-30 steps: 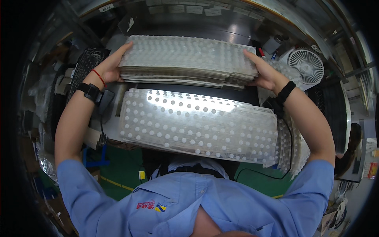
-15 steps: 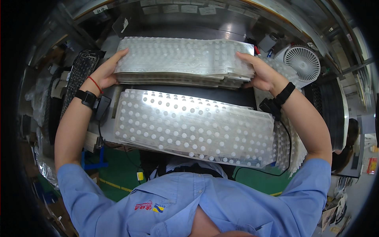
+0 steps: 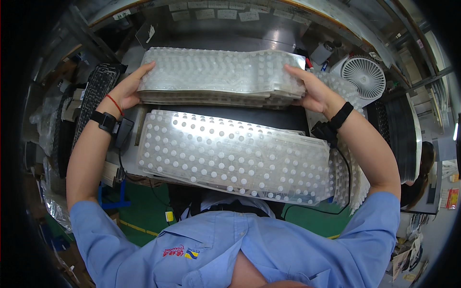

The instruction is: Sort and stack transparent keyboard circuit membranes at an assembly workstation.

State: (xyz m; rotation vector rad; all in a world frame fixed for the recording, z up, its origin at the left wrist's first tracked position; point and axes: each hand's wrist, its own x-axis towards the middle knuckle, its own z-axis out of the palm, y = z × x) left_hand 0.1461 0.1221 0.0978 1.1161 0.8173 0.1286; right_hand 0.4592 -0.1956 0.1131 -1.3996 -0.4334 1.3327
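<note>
A thick stack of translucent plastic sheets with rows of round dots is held between my two hands over the far part of the table. My left hand grips its left end, thumb on top and fingers under the edge. At the right end, my right hand clasps it the same way, with most fingers hidden below. The sheets are slightly uneven along their near edge. Closer to me lies a second pile of similar clear sheets with white dots, touched by neither hand.
A white fan stands at the back right, beside more dotted sheets. Black keyboard-like parts are piled at the left, and dark stacked panels at the right. A black cable hangs from my right wrist strap.
Little differs. Both hands stay on the far stack, whose right end and my right hand appear slightly further left. The whole view has shifted a little.
</note>
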